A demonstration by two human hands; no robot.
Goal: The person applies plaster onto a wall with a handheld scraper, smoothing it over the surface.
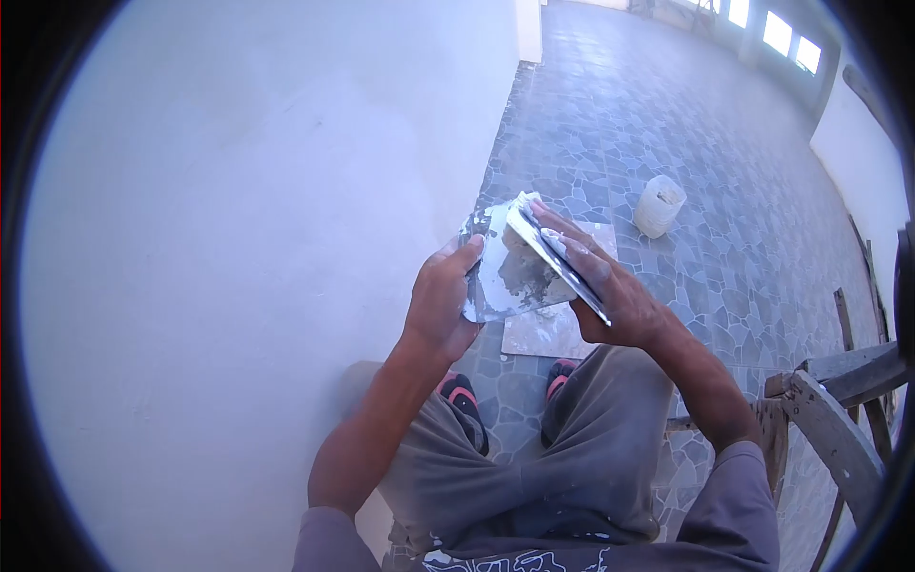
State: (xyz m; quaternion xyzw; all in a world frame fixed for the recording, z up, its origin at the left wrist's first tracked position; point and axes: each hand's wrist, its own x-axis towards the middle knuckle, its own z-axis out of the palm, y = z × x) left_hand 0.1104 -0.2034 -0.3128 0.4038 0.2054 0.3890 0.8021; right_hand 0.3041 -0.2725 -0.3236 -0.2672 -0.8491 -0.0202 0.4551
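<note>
My left hand [443, 300] is closed round the left edge of a flat metal plate [519, 267] smeared with white paste. In my right hand [615, 296] is a second thin blade [558, 257], tilted steeply, its near face white with paste. The blade rests against or just over the plate's right side; exact contact is hard to tell. White smears cover the fingers of my right hand. Below both hands a pale, stained board [543, 334] lies on the floor, partly hidden by the plate and my right hand.
A smooth white wall [238, 238] rises close on the left. On the stone-patterned floor [715, 276] stands a whitish translucent container [660, 207]. Rough wooden beams [839, 434] stand at the lower right. My feet in sandals are below.
</note>
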